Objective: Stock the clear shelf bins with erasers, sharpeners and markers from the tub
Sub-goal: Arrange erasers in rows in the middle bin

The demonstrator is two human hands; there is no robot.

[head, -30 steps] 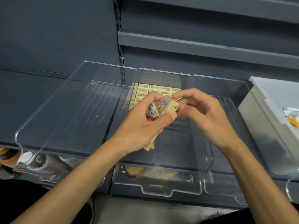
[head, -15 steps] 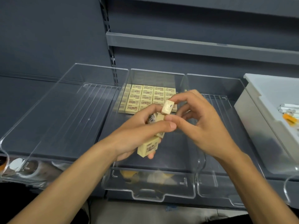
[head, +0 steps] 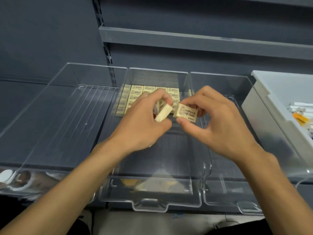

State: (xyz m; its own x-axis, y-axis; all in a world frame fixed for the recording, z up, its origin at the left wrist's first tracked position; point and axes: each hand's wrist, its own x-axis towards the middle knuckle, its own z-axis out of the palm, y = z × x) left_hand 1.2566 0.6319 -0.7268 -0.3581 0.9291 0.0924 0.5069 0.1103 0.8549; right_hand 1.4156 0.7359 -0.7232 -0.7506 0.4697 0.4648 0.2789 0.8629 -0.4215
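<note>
Over the middle clear bin (head: 152, 197) my left hand (head: 142, 131) clutched a small stack of cream erasers (head: 163, 112) while my right hand (head: 218, 126) pinched a single printed eraser (head: 186, 113) between thumb and fingertips, with neat rows of erasers (head: 135, 97) laid at the bin's back and the grey tub (head: 264, 106) on the right.

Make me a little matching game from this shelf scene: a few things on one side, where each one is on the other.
Things:
1. eraser with the printed face
2. stack of erasers
3. rows of erasers
4. grey tub

Places:
A. at the back of the middle clear bin
B. on the shelf at the far right
C. in the right hand
D. in the left hand

Pairs: 1-C, 2-D, 3-A, 4-B
</note>
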